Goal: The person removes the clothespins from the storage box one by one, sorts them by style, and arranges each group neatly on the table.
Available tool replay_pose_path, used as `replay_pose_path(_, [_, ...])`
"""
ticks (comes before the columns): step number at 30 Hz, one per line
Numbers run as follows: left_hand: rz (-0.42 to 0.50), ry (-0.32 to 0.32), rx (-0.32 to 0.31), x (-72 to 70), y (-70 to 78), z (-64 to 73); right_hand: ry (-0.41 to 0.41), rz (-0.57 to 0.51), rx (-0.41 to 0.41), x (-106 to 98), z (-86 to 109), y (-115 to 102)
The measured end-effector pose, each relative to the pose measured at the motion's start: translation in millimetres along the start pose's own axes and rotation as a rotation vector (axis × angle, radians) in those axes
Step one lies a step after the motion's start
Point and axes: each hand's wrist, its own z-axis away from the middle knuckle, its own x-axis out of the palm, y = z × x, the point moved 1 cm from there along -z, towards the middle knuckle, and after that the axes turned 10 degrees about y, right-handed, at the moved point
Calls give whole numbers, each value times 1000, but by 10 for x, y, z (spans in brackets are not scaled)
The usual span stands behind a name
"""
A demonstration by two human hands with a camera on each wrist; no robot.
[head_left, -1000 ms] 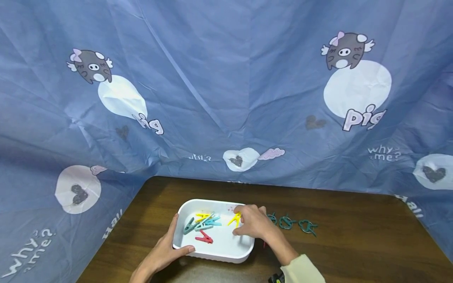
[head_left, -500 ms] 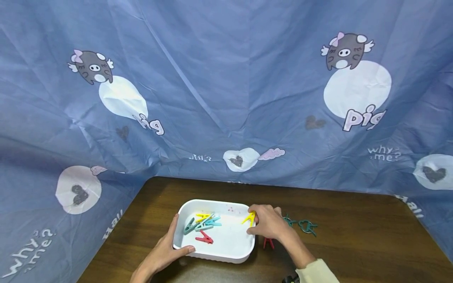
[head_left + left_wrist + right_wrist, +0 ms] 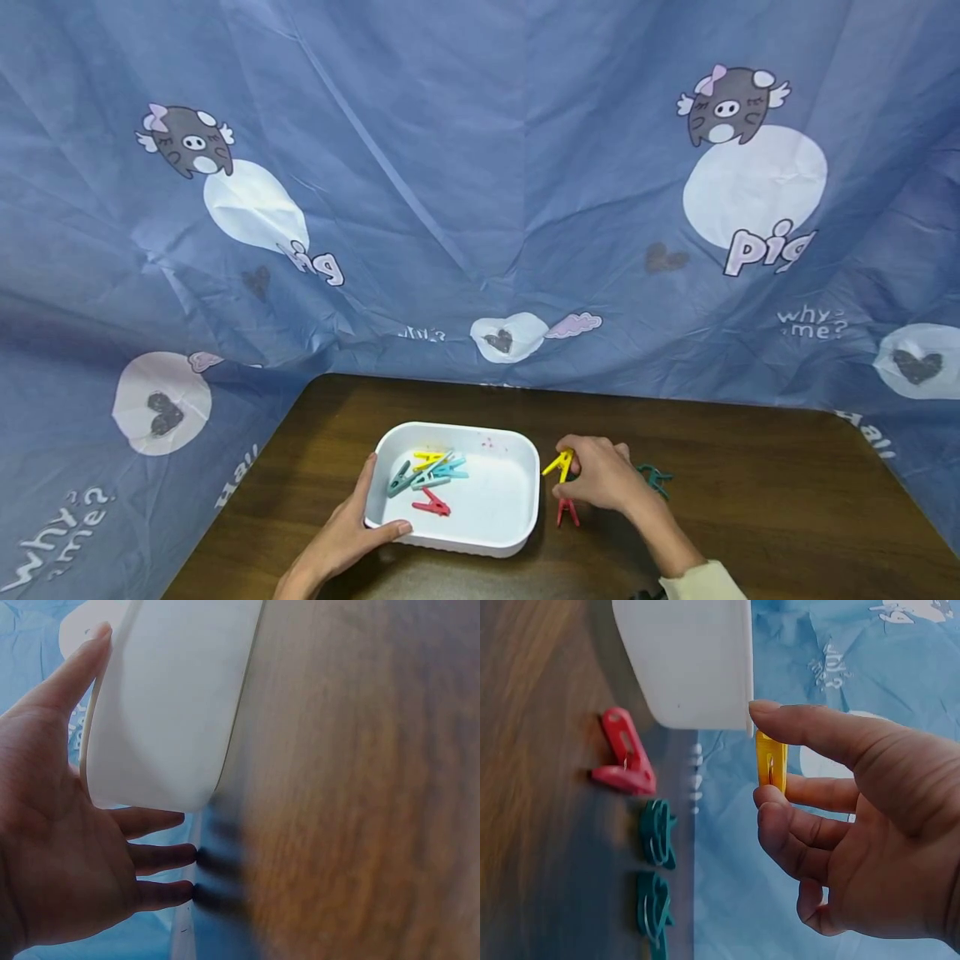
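Note:
My right hand (image 3: 606,473) pinches a yellow clothespin (image 3: 558,463) between thumb and fingers. It hangs just outside the right rim of a white plastic tray (image 3: 491,496), over the table. At the tray's near left corner my left hand (image 3: 348,521) rests with fairly straight fingers. Its thumb lies along the front rim and its fingers go along the left side. Inside the tray are a red clothespin (image 3: 433,503), a yellow clothespin (image 3: 427,460), a dark green clothespin (image 3: 401,478) and light blue clothespins (image 3: 450,469) in a loose pile.
Another red clothespin (image 3: 567,513) lies on the brown table (image 3: 750,492), below my right hand. Beyond that hand sits a teal clip (image 3: 655,477); the right wrist view shows two teal clips (image 3: 656,832) in a row. A blue printed cloth (image 3: 420,208) hangs behind the table.
My right hand has moved right with the yellow clothespin, from over the tray to outside its right rim, and now covers some of the teal clips. The left hand has stayed put.

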Motion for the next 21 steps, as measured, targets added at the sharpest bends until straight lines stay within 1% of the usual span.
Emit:
replay_pose_path(3, [5, -4, -9, -1, 5, -5, 0, 1, 11, -14, 26, 69])
replay_pose_path(8, [-4, -4, -5, -8, 12, 0, -8, 4, 19, -38, 75, 176])
replay_pose_path(13, [-11, 0, 8, -13, 11, 5, -20, 14, 11, -48, 135, 276])
replay_pose_path(21, [-16, 2, 9, -8, 1, 7, -54, 19, -1, -34, 243, 417])
